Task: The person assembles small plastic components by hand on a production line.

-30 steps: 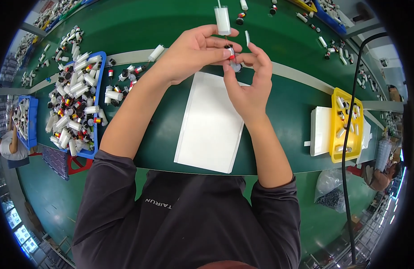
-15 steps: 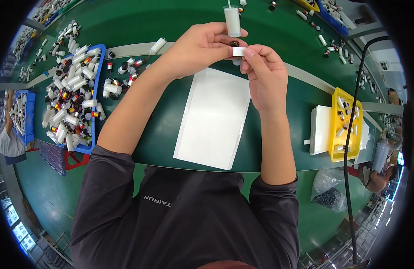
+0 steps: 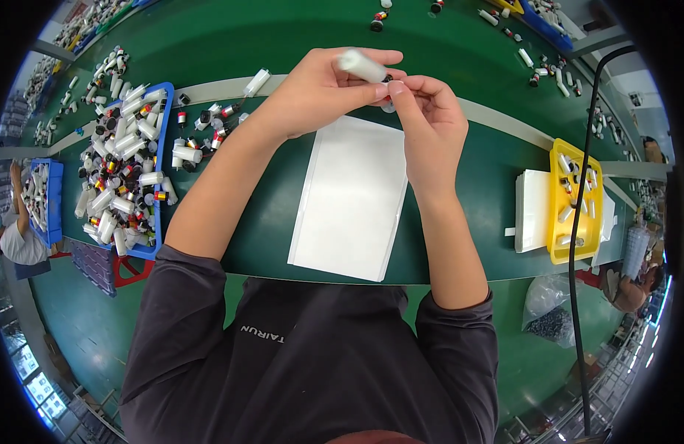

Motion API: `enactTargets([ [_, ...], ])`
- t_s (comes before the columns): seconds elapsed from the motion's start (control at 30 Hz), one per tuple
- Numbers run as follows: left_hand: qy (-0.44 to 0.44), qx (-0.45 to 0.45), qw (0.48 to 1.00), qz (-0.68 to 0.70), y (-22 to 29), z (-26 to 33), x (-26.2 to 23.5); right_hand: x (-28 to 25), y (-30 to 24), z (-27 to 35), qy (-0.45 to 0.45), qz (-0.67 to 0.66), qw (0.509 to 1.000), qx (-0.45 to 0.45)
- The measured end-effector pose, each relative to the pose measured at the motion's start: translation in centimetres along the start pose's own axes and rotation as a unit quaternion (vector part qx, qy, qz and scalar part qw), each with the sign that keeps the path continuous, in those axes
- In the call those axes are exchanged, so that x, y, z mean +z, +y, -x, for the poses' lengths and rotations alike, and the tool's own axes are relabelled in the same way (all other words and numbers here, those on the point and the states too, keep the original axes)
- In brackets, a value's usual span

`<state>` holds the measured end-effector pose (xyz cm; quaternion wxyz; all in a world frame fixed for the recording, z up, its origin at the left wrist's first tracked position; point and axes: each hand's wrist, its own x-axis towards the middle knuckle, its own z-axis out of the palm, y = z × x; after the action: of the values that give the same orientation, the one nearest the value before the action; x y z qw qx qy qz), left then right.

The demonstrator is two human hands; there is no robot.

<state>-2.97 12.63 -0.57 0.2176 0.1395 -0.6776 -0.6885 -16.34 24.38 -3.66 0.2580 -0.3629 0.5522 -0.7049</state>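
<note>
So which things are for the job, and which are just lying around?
For the job, it seems:
blurred white cylinder piece in the hands
blue bin and yellow tray of similar pieces
white sheet, probably

Just around, probably:
black cable
clear plastic bag on the floor

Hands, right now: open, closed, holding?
Left hand: closed, holding a part with a blurred white cylinder.
Right hand: closed, fingers pinching at the same part; anything else between them can't be told.
</note>
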Motion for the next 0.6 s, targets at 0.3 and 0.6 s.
enactTargets([
  [0.3, -0.03, 0.061, 0.998, -0.009, 0.2, 0.1, -0.4, -0.9, 0.3, -1.4, -0.077, -0.299, 0.926, 0.216],
  [0.6, 0.169, -0.005, 0.789, -0.591, 0.3, -4.3, -15.7, 1.1, 3.7, 1.5, -0.196, 0.379, 0.893, -0.144],
])
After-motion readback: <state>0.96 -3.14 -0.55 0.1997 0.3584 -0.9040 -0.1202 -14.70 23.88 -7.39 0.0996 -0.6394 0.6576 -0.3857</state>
